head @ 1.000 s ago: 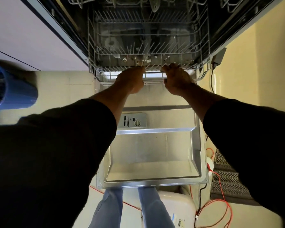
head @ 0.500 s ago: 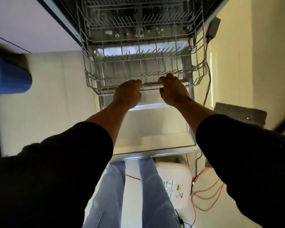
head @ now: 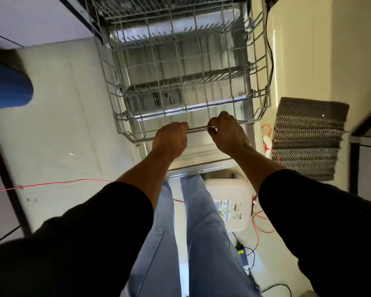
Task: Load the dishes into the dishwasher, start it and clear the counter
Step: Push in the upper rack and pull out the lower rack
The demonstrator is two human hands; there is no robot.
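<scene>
Head view: holding the rack (head: 127, 116).
Left hand (head: 169, 139) and right hand (head: 227, 133) are gripping its bar (head: 198, 128), maybe to slide it.

Rack (head: 198, 127) — farther out over door (head: 198, 154)

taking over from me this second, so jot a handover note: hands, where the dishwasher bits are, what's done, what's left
Left hand: grips the front rail of the grey wire dishwasher rack.
Right hand: grips the same rail, beside the left.
Rack: stands out over the open stainless steel dishwasher door; no dishes show in it.
Done: door open, rack out.
Left: load the dishes, push the rack in, shut the door, start the machine, clear the counter. Dishes and counter are out of view.
</scene>
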